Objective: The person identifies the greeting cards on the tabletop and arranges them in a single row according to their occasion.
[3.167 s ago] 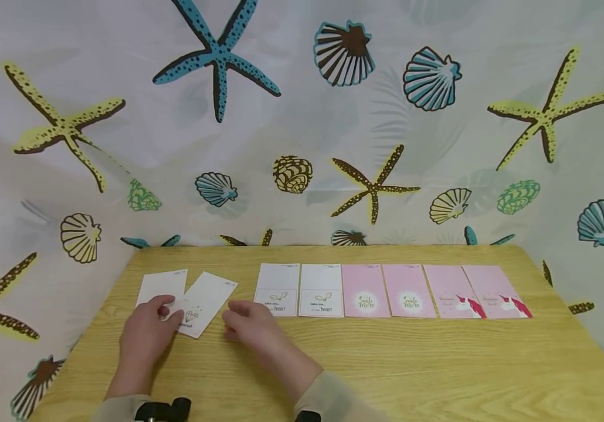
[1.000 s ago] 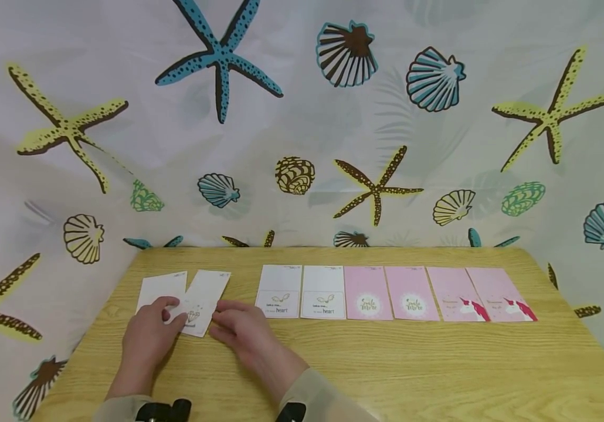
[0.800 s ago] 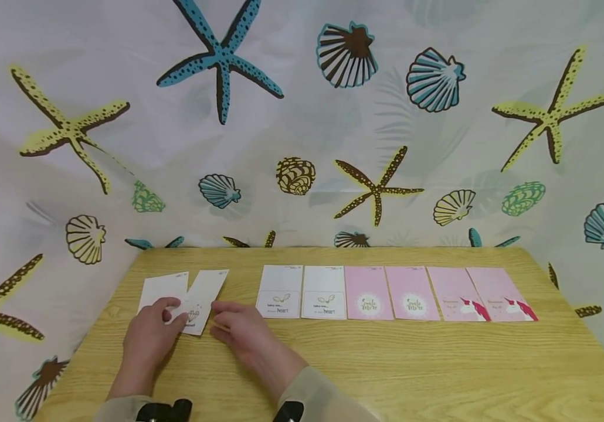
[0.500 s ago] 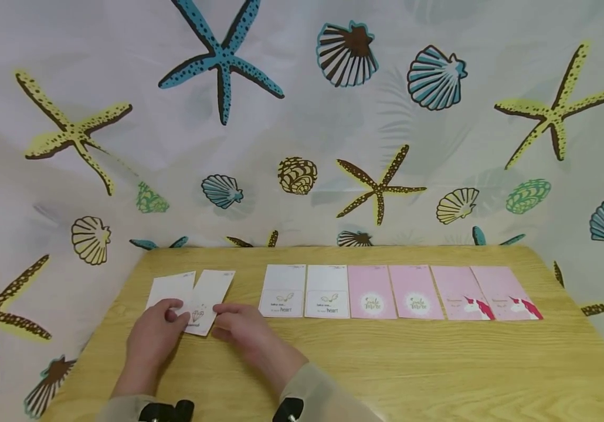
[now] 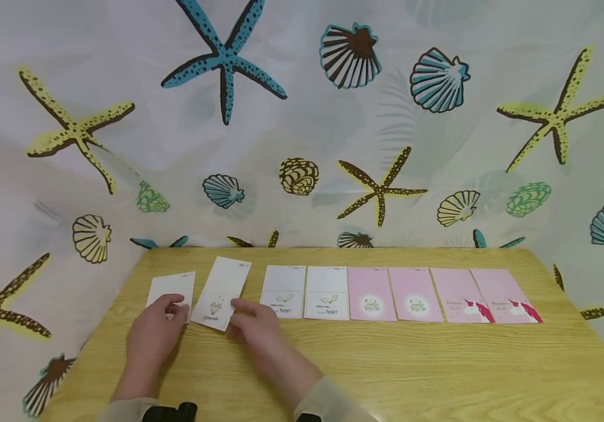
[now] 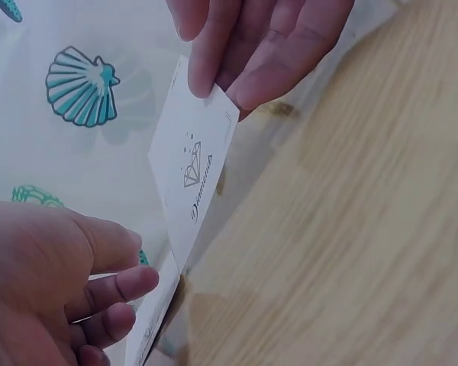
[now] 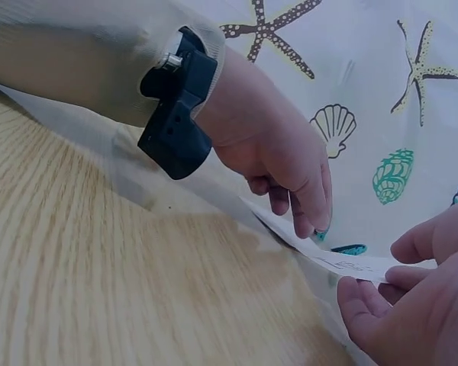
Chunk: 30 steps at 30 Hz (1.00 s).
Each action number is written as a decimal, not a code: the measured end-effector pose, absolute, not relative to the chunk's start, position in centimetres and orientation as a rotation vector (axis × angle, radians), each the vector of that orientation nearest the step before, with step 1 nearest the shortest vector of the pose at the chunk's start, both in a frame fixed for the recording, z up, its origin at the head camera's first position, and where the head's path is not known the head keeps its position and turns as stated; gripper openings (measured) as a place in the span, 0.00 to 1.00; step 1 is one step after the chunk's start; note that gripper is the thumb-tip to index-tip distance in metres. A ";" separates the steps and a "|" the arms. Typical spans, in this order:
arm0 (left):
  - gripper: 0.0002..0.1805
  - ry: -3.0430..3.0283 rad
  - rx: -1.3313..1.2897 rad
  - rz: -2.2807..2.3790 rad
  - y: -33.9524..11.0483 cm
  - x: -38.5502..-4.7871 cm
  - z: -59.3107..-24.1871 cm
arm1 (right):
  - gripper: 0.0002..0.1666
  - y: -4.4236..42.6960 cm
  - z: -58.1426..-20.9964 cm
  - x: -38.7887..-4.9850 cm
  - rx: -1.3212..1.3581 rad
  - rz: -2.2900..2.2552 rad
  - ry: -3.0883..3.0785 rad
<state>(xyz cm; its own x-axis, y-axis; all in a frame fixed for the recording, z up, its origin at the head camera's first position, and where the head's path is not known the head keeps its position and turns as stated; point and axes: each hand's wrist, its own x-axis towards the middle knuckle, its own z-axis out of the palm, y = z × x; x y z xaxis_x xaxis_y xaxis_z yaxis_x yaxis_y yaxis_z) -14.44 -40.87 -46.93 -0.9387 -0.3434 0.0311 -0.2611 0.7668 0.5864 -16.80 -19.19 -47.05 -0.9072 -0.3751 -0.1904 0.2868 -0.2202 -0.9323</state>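
My right hand (image 5: 262, 334) pinches the lower right edge of a white card (image 5: 225, 287) printed with a diamond drawing and a word reading "Diamonds" in the left wrist view. That card lies slanted, its top leaning right. In the left wrist view, the right hand's fingers (image 6: 210, 69) are on the card's corner. My left hand (image 5: 154, 334) is over the lower part of another white card (image 5: 172, 286) at the far left, hiding its print. Its fingers are loosely bent with nothing gripped between them, as the left wrist view shows the left hand (image 6: 46, 282) apart from the diamond card.
To the right a row of cards lies on the wooden table (image 5: 386, 369): white winged-heart cards (image 5: 283, 278), pink "Smile More" cards (image 5: 367, 281) and pink unicorn cards (image 5: 455, 284), two of each. A curtain (image 5: 302, 117) with starfish and shells stands behind the table.
The diamond card has moved right and away from me, out from by the left fingertips, with the right hand on its edge. The left hand has stayed over the left card.
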 end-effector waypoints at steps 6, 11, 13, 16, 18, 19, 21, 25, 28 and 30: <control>0.24 -2.788 0.438 -1.006 -39.3 -14.5 -46.5 | 0.27 -17.6 -46.6 -17.1 -0.136 -2.164 1.617; 0.24 -2.751 0.417 -1.049 -38.5 -14.9 -46.8 | 0.26 -16.5 -46.2 -17.3 -0.183 -2.135 1.668; 0.23 -2.729 0.406 -1.060 -38.2 -15.1 -47.0 | 0.26 -16.0 -46.0 -17.5 -0.202 -2.126 1.685; 0.22 -2.695 0.399 -1.087 -37.5 -15.3 -47.1 | 0.29 -15.5 -46.0 -17.7 -0.214 -2.129 1.694; 0.22 -2.668 0.397 -1.111 -37.0 -15.5 -47.1 | 0.31 -15.3 -46.0 -18.0 -0.211 -2.144 1.693; 0.22 -2.653 0.403 -1.120 -36.8 -15.6 -47.1 | 0.32 -15.2 -46.1 -18.2 -0.207 -2.151 1.695; 0.22 -2.621 0.429 -1.135 -36.2 -15.8 -47.0 | 0.33 -15.0 -46.1 -18.4 -0.196 -2.161 1.706; 0.20 -2.562 0.493 -1.132 -35.1 -16.1 -47.0 | 0.34 -14.8 -46.2 -18.6 -0.187 -2.153 1.745; 0.19 -2.541 0.522 -1.105 -34.6 -16.3 -47.0 | 0.33 -14.8 -46.3 -18.6 -0.203 -2.138 1.768; 0.19 -2.542 0.539 -1.084 -34.5 -16.3 -47.0 | 0.33 -14.8 -46.3 -18.6 -0.218 -2.131 1.770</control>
